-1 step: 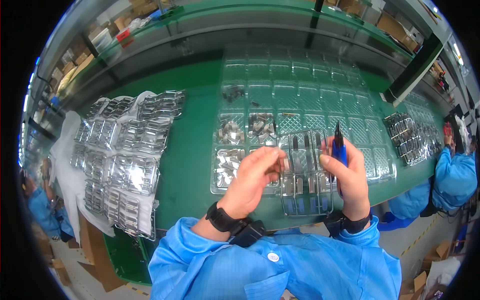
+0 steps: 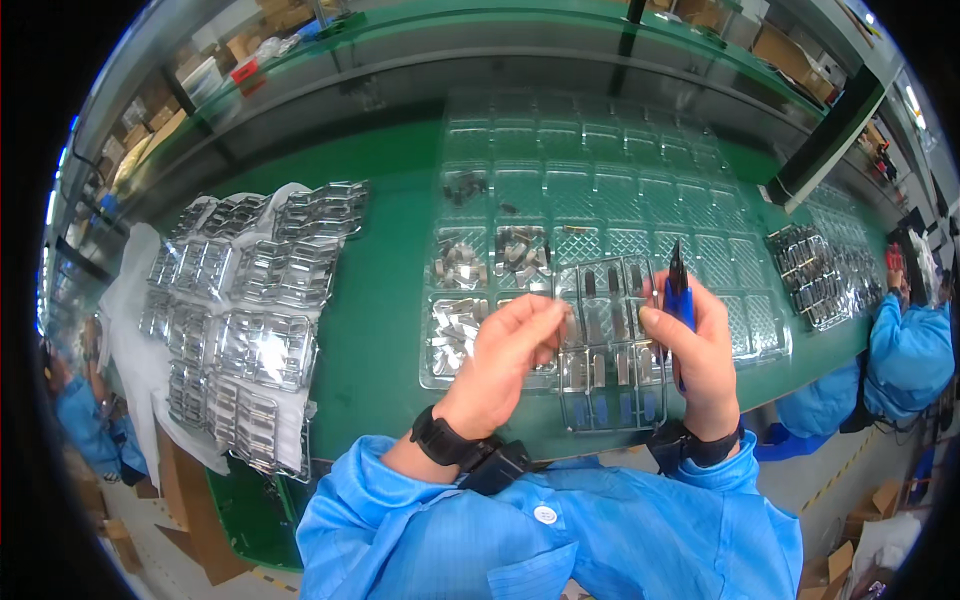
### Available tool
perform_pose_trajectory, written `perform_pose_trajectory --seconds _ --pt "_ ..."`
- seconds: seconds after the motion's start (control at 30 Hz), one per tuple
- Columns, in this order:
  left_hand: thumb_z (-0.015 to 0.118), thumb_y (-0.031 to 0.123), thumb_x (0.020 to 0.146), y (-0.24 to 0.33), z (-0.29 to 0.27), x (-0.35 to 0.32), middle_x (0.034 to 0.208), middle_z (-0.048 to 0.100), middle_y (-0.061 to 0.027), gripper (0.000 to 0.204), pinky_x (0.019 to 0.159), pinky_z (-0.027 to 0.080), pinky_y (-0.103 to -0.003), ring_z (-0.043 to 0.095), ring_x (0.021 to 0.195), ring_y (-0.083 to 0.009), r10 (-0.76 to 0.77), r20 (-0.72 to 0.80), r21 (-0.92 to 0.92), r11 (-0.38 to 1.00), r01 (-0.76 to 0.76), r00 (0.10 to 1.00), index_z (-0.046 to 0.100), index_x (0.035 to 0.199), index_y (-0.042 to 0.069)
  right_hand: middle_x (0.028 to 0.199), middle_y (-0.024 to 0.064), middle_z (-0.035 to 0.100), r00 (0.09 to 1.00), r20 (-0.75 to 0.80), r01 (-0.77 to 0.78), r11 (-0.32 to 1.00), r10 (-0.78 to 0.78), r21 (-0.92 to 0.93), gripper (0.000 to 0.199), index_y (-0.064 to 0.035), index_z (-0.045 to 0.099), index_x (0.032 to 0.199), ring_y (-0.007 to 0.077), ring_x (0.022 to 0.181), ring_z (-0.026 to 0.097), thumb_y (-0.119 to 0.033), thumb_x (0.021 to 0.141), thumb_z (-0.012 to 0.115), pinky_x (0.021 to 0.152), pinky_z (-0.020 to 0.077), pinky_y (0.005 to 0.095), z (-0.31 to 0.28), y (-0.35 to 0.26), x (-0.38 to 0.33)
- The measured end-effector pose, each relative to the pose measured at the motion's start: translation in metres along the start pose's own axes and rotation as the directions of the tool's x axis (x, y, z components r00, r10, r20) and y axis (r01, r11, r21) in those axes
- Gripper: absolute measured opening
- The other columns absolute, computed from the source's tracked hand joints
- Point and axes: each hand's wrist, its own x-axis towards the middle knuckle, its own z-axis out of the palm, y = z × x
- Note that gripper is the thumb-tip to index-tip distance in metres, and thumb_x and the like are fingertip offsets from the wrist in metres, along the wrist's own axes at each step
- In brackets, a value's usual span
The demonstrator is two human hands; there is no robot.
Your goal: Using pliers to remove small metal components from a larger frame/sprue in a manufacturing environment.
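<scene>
My left hand (image 2: 513, 352) pinches the left side of a dark rectangular sprue frame (image 2: 611, 352) that carries rows of small shiny, elongated parts. At the frame's upper right, my right hand (image 2: 700, 340) is closed around blue-handled nippers (image 2: 679, 300), dark tips pointing away from me; its thumb lies by the frame's right side. The frame is held over the near edge of a clear compartmented tray (image 2: 620, 180). Loose silvery parts (image 2: 458, 330) fill several compartments at the tray's left, beside my left hand. Darker small pieces (image 2: 466, 186) lie farther back.
Stacked shiny sprue frames (image 2: 265, 340) lie on white sheeting (image 2: 135, 330) at the left of the green table (image 2: 375, 300). More frames (image 2: 808, 275) are at the right. A dark post (image 2: 835, 135) rises at the back right; co-workers in blue (image 2: 908, 345) sit beyond.
My left fingers have shifted very slightly at the frame's left side. The right hand and nippers look unmoved.
</scene>
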Motion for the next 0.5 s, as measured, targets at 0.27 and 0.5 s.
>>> perform_pose_trajectory --seconds 0.27,0.5 --pt "0.058 0.02 0.091 0.008 -0.001 -0.007 0.074 0.055 0.0038 0.014 0.048 0.03 -0.014 0.039 0.055 0.0009 0.074 -0.074 -0.081 0.994 -0.08 0.994 0.057 0.084 0.008 0.078 0.0063 0.055 0.939 -0.07 0.234 0.774 -0.337 -0.589 0.027 -0.0015 0.055 0.106 0.014 0.069 0.054 -0.013 0.083 0.063 0.061 0.0452 0.0276 -0.002 0.016 0.001" --pt "0.056 0.017 0.092 0.003 0.005 -0.009 0.071 0.053 0.0051 0.014 0.047 0.03 -0.013 0.037 0.054 0.0017 0.027 -0.041 -0.078 0.997 -0.03 0.999 0.055 0.081 0.008 0.089 0.0156 0.057 0.806 0.456 0.592 0.53 -0.377 -0.608 0.05 -0.0017 0.052 0.11 0.0355 0.081 0.057 -0.001 0.063 0.067 0.068 0.0474 0.0421 0.008 0.04 -0.013"
